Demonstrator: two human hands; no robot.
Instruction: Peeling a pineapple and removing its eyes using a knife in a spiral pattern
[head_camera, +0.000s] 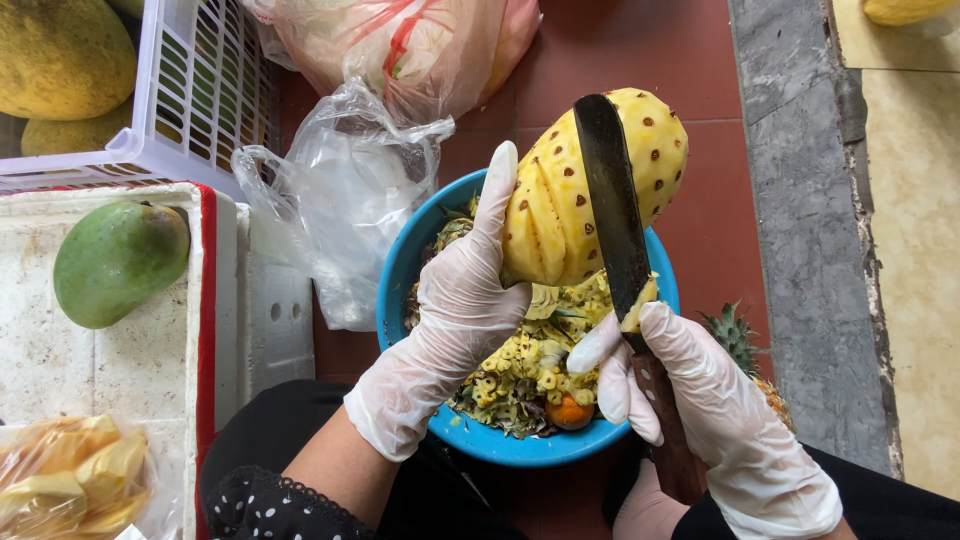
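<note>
Your left hand (455, 310) is gripping the peeled yellow pineapple (590, 185), tilting toward upper right; your right-hand fingers (640, 400) are closing round the dark-bladed knife (612, 210) lying along it.

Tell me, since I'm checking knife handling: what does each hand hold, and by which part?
The left hand cups the peeled pineapple by its side. The right hand holds the knife by its wooden handle.
</note>
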